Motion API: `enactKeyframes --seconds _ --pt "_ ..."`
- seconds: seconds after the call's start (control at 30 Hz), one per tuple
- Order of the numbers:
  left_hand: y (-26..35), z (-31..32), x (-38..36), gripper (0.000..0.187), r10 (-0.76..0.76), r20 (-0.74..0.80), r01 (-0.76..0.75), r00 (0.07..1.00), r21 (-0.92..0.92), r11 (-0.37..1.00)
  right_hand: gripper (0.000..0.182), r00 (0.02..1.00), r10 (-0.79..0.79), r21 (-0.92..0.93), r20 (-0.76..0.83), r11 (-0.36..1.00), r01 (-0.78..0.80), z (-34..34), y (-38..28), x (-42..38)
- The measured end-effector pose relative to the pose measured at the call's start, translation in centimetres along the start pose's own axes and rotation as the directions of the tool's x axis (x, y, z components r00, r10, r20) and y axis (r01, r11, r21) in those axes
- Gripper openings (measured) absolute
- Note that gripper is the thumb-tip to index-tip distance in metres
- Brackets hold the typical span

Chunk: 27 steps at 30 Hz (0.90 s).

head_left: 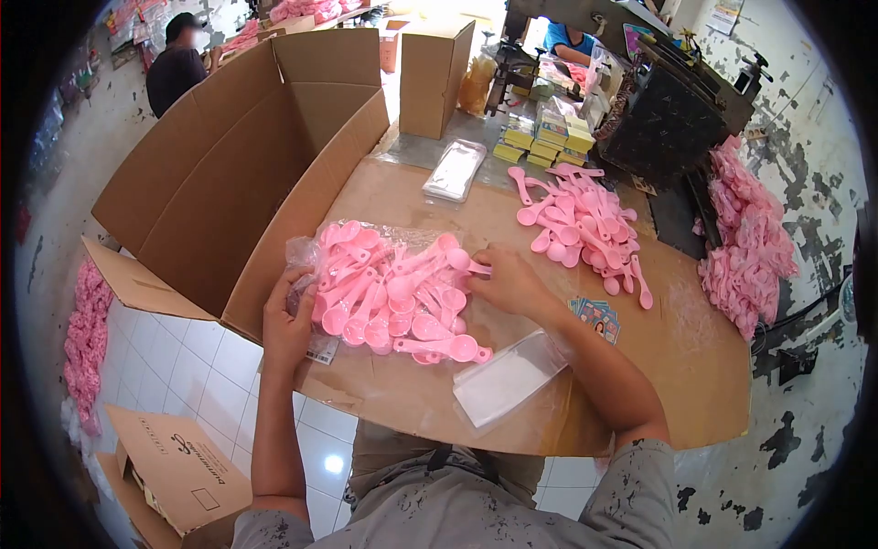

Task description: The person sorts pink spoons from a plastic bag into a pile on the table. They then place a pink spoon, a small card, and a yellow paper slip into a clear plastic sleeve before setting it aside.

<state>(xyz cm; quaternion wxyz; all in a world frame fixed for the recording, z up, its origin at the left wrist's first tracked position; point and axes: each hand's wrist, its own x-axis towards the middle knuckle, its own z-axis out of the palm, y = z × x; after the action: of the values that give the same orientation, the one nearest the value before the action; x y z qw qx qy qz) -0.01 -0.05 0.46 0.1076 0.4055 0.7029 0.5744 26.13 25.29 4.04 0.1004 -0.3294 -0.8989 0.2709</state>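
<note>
Pink spoons (370,297) heaped in a clear plastic bag (303,254), on a cardboard-covered tabletop (658,403), between both hands. Nearest the body, right of the bag, clear sleeves (508,380). Pinches the bag's left edge between thumb and fingers of the left hand (290,318); grasps one spoon (459,261) by its handle in the right hand (508,280). Beyond the right forearm, small printed cards (594,320). Farther, a loose spoon pile (581,220), a clear packet stack (455,171), bundled yellow-edged cards (549,137), a dark machine (658,114). Left, a large open carton (201,156).
</note>
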Motion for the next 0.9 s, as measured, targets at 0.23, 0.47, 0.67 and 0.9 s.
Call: enactKeyframes --seconds 0.23,0.47,0.67,0.9 --pt "-0.2 -0.1 -0.1 0.026 -0.008 0.006 0.008 1.000 0.000 1.000 0.029 0.921 0.042 -0.119 -0.388 0.988 -0.095 -9.3 6.7 0.1" --pt "0.1 0.1 -0.1 0.025 0.000 -0.029 0.000 1.000 -0.004 1.000 0.033 0.681 -0.279 -0.576 -0.677 0.776 -0.255 -13.0 10.5 -0.6" --pt "-0.2 0.3 -0.1 0.025 -0.018 -0.038 0.017 0.999 -0.008 1.000 0.033 0.832 -0.555 -0.163 -0.007 0.821 0.546 -3.9 2.5 -1.1" --pt "0.3 0.3 -0.2 0.025 -0.024 -0.028 0.024 0.999 -0.018 1.000 0.035 0.845 -0.533 -0.285 0.055 0.802 0.525 0.4 0.0 0.0"
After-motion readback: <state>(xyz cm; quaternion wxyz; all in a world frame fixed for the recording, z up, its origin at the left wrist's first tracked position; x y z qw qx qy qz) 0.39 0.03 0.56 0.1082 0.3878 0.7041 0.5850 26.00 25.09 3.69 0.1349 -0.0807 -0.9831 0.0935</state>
